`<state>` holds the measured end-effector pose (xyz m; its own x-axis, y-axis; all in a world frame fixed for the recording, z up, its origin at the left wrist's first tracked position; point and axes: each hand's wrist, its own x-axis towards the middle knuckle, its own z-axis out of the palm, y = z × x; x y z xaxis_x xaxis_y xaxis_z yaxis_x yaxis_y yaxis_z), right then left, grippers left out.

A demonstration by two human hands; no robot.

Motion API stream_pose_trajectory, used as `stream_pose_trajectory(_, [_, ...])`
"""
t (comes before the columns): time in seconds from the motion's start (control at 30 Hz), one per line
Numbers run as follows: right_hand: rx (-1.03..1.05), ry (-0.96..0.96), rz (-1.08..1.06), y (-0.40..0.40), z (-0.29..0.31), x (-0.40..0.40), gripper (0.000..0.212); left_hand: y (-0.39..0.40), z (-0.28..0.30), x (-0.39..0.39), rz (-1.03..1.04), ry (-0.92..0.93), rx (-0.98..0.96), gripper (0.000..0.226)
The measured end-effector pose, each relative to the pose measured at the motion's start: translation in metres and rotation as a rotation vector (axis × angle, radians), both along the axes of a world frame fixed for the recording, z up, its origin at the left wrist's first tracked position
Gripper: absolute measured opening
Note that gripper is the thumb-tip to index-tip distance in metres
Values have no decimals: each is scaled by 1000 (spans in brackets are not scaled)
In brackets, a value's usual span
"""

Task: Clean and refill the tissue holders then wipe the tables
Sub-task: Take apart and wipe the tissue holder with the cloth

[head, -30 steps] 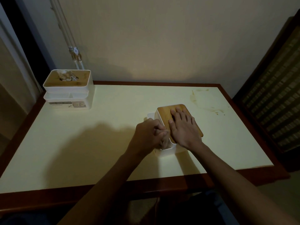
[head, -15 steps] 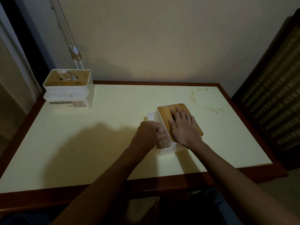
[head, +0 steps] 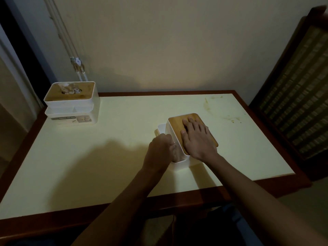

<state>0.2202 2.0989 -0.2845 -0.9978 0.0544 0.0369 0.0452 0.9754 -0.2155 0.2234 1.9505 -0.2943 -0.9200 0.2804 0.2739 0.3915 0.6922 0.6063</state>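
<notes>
The right hand (head: 197,139) lies flat, fingers straight, on the wooden lid (head: 179,121) of the near tissue holder (head: 179,164) — mid-tabletop (head: 115,139). The left hand (head: 160,153) curls into its side compartment; whether it holds anything cannot be told. A 2nd holder (head: 71,103) sits at the far-left corner.

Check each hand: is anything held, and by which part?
The left hand grips the near tissue holder by its side compartment wall. The right hand lies flat on the wooden lid, pressing, not gripping.

Open tabletop (head: 110,157) stretches left of the near tissue holder (head: 179,164); a second holder (head: 71,103) blocks the far-left corner.
</notes>
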Motion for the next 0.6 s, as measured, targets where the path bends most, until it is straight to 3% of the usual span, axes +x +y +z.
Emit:
stream_pose_trajectory(0.2, [-11,21,5,0,0,1,65,-12,20,-14,75,96,195,11])
stream_pose_trajectory(0.37, [-7,22,2,1,-1,0,51,-35,38,-22,215,68,365,8])
stream_pose_trajectory(0.6, [-94,-17,33,3,3,-2,61,-72,10,-29,320,24,314,3])
